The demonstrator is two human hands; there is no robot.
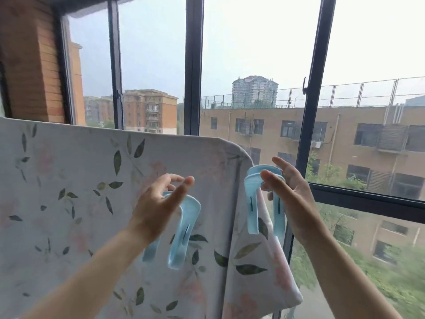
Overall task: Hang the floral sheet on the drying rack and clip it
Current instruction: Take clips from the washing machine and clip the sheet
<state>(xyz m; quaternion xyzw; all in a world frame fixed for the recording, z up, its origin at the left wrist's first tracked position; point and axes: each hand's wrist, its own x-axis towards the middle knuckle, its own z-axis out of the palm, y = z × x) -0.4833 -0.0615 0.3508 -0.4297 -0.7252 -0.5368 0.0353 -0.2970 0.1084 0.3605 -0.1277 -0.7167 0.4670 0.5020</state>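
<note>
Window frame stands behind floral sheet, buildings beyond.

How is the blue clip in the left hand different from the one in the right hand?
The left clip leans sideways; the right clip stands upright. The left clip is in front of the sheet, away from its edge; the right clip straddles the sheet's right edge, cloth between its legs. Both are pale blue and the same shape. The left hand holds one, the right hand the other.

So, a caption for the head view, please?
Left hand holds lower clip, right hand upper clip, at the floral sheet.
</note>
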